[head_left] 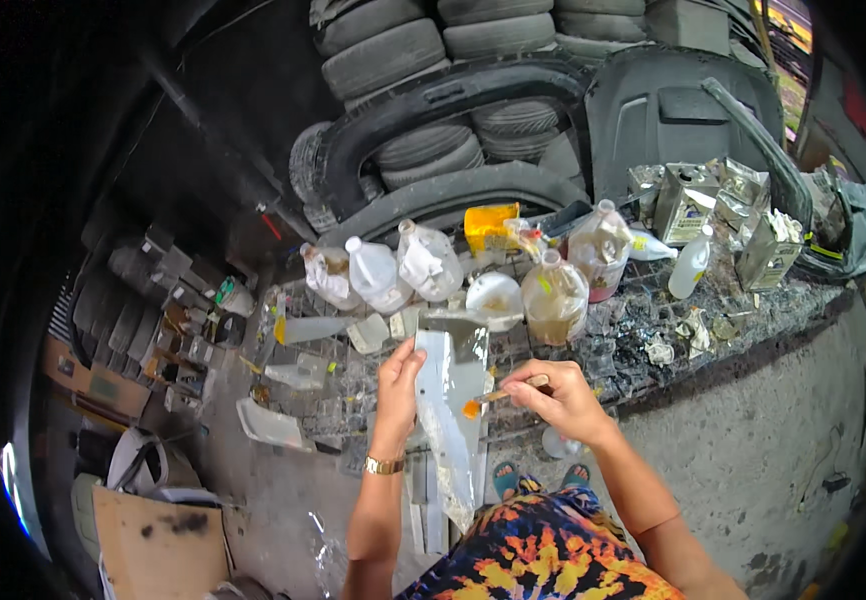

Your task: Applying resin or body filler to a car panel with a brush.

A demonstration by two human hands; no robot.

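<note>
My left hand (398,395) grips the left edge of a long, narrow grey-and-white panel (436,385), held tilted in front of me. Parts of the panel look glossy and wet, and its upper end is darker. Between the fingers of my right hand (563,402) is a small brush (498,394) with a wooden handle. The brush's orange tip lies against or just above the panel's right side; I cannot tell whether they touch. Beyond the panel's far end sits a shallow white bowl (494,294) on the cluttered workbench.
Several cloudy plastic jugs (380,275) stand along the bench (613,365), near a cut yellow container (490,226). Metal cans (686,203) and a white bottle (691,264) are at the right. Stacked tyres (386,60) rise behind. A cardboard sheet (161,545) is at lower left.
</note>
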